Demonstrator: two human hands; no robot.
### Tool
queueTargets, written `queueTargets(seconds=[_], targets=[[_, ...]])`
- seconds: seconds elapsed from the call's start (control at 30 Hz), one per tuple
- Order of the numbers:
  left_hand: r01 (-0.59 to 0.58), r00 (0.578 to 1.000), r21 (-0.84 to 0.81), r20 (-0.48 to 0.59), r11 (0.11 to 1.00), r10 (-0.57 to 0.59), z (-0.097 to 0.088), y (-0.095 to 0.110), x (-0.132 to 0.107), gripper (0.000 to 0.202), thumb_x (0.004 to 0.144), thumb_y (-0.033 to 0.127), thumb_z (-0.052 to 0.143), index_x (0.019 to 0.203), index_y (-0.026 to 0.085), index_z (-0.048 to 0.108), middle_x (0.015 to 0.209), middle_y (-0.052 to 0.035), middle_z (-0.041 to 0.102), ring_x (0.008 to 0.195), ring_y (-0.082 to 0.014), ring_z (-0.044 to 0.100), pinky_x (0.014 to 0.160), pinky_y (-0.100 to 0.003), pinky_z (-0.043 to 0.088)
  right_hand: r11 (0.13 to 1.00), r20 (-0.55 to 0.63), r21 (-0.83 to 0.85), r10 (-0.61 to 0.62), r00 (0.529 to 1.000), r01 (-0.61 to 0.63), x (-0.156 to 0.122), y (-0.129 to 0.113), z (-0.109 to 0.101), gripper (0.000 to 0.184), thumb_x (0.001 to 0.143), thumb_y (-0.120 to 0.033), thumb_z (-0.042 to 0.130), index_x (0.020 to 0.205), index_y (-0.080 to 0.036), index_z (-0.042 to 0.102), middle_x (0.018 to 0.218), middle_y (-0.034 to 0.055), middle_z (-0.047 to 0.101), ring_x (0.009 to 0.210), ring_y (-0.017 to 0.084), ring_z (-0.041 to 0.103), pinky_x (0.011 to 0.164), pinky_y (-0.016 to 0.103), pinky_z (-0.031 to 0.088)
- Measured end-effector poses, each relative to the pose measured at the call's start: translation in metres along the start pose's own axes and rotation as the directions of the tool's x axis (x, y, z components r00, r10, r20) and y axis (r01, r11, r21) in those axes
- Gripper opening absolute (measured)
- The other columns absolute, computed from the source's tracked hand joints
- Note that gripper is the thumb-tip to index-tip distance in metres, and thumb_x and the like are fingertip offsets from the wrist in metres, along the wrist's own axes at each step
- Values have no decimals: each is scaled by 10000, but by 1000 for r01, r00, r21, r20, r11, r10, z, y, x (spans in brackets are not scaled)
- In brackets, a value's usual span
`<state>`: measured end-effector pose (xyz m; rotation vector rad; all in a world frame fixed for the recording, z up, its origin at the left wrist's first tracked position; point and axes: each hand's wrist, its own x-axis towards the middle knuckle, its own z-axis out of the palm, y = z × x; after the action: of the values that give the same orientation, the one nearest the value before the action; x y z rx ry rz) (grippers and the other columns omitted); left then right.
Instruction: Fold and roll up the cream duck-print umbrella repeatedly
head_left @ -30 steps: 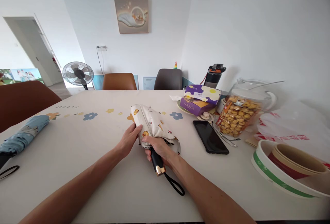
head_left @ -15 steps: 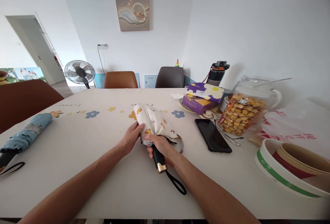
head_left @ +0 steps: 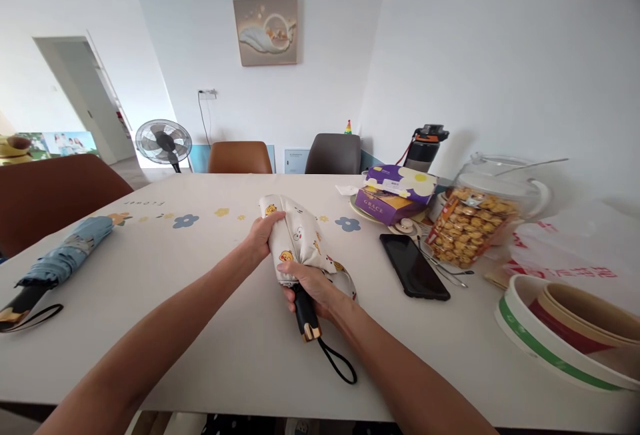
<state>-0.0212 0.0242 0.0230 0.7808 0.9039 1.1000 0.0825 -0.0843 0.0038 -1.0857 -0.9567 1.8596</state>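
Note:
A folded cream umbrella [head_left: 299, 238] with small yellow cartoon prints lies on the white table [head_left: 200, 301] in front of me. My right hand [head_left: 311, 287] is wrapped round its black handle with a gold end cap; a black wrist loop trails toward me. My left hand [head_left: 263, 235] is closed over the far upper part of the folded canopy.
A second, blue folded umbrella [head_left: 60, 258] lies at the table's left edge. To the right are a black phone [head_left: 414, 266], a purple box [head_left: 395, 192], a snack jar [head_left: 473, 221], a dark bottle [head_left: 425, 148], plastic bags and stacked round bowls [head_left: 565, 335]. Chairs and a fan stand beyond.
My left hand has slid from the canopy's near end, by the handle, up to its far end and closed over it. My right hand has stayed on the handle.

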Motion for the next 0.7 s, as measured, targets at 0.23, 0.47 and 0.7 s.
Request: queueTargets(seconds=[0.23,0.47,0.7], targets=[[29,998,-66,54,997,-26,4,2,2,360,635,274,659,941,96,600,796,-107,666,711,-223,633,716,-365,525,993,-24,108,-40,999,43,7,3,-3,321,680,-369,641,894,-153,536,692,34,568,548,156,573,429,289,506],[102,984,-107,159,989,-84,6,7,-2,386,635,362,654,941,133,605,803,-92,671,737,-248,638,722,-375,523,980,-23,185,-70,997,73,8,5,0,226,651,-306,673,729,-155,524,570,-39,456,418,62,405,333,187,385],[-134,990,218,-17,967,141,0,8,16,445,649,378,618,1024,148,550,985,-91,626,914,-223,590,749,-302,482,970,-146,235,-25,989,60,9,6,3,218,674,-325,646,687,-164,500,482,-49,417,390,73,394,350,204,396]])
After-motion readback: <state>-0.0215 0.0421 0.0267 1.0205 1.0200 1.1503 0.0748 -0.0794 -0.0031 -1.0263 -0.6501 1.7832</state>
